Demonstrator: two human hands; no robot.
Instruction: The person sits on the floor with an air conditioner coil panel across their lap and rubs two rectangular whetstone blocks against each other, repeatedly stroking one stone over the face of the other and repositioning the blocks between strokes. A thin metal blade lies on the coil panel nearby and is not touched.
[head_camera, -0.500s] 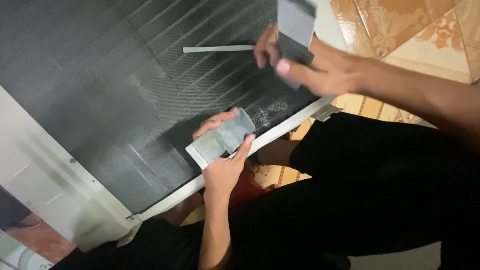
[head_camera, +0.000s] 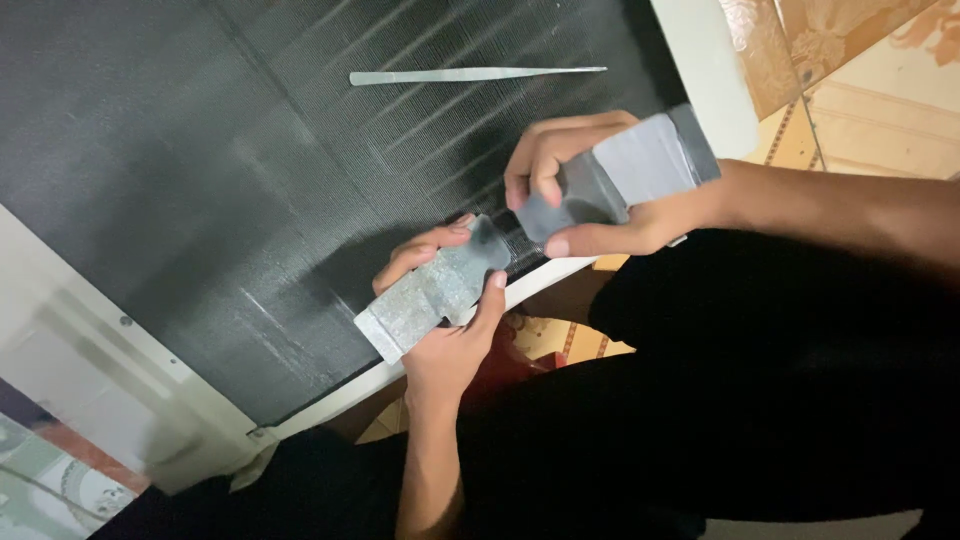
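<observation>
Bent grey metal strips (head_camera: 435, 290), one in each hand's grip

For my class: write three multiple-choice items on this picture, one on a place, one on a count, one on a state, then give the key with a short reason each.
1. Where does the long thin silver strip lie?
A. on the dark ribbed mesh panel
B. on the patterned floor tiles
C. in the left hand

2. How many flat grey metal pieces are held in the hands?
A. none
B. one
C. two

3. What is the right hand doing?
A. resting open on the panel
B. gripping a grey piece
C. hanging out of view

Key: 1 A, the strip rests on the mesh, apart from both hands. 2 C, the left hand holds a speckled grey piece and the right another. 3 B, its fingers and thumb close round the piece.
</observation>
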